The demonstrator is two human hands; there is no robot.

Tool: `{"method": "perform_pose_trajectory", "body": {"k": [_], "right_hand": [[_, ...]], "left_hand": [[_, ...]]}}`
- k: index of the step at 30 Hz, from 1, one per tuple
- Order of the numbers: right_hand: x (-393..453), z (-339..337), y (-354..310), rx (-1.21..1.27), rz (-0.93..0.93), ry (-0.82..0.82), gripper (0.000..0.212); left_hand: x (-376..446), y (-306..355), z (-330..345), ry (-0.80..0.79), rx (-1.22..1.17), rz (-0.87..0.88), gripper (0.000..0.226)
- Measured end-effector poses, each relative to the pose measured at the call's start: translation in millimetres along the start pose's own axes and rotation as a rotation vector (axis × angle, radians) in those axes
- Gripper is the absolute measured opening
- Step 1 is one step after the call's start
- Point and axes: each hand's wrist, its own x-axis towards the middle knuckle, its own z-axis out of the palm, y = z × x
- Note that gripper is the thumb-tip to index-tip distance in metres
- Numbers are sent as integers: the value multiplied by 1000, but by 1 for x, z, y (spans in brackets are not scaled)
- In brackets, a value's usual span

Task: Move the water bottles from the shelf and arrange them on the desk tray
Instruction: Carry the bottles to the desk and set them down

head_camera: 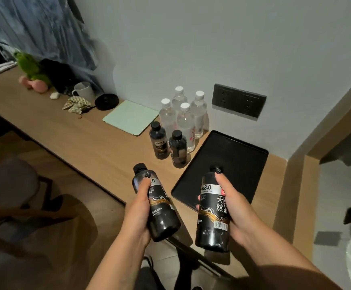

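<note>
Left hand (138, 208) clamped round the label of a black plastic water bottle with a black cap (155, 203), held in the air off the front edge of the long light-wood desk (70, 130), cap tilted up and to the left. Right hand (232, 208) closed round a second black PH8.0 bottle (213, 212), near upright, cap over the front part of the flat black rectangular tray (239, 155), base out past the desk's front edge. Both bottles apart from each other, with bare wood showing between them.

Tray bare, set at an angle near the right end of the desk, back corner close to the white wall (191, 42), front corner near the desk's front edge. Just left of the tray, 2 more black bottles (168, 145) standing upright on the wood, the nearer 1 just beside the tray's left rim. Behind them 4 clear plastic bottles with white caps (183, 118), upright and bunched close together, near the wall.

Further left along the wall side, a pale green flat pad (130, 117), a round black lid-like disc (106, 100), a grey mug (84, 91), a checked crumpled cloth (76, 104) and a green and pink soft toy (32, 72). Wide strip of open wood along the front edge left of the hands. Dark double wall socket (238, 100) above the tray
</note>
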Motion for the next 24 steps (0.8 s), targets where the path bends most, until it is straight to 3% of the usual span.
{"method": "perform_pose_trajectory", "body": {"k": [4,8,15,19,24], "right_hand": [[20,21,-6,-36,-50,57,55],[39,53,-17,15,-86,79,46],[93,120,-15,-161,-231,481,31],[120,146,-11,-379,-237,583,35],[144,165,-3,-511,-263,622,47]], "left_hand": [[26,28,-2,12,90,75,41],[68,62,-5,-2,334,212,31],[152,110,-12,-152,706,372,49],[183,133,-15,-294,820,371,56],[205,143,-19,-341,896,451,52]]}}
